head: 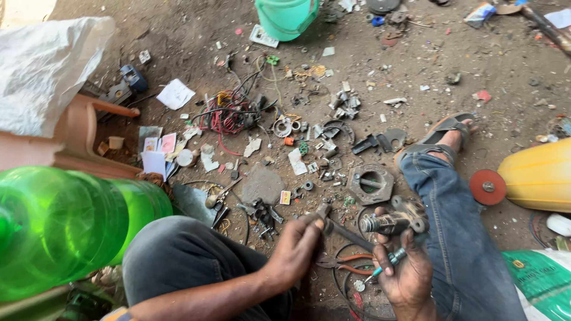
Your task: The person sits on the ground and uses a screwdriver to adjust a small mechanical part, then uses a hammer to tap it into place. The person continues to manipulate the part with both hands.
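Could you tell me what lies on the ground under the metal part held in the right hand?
Below the metal part in the right hand lie orange-handled pliers and wire loops; the hand covers the rest.

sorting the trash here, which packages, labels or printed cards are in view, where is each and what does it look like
Printed sack: bottom right by the knee, green and white.
Flat packet: top centre beside the green bucket, white rectangle with dark print.
Small cards: left of the red wire tangle, pink and white rectangles.
Wrapper: top right, crumpled, blue and white.
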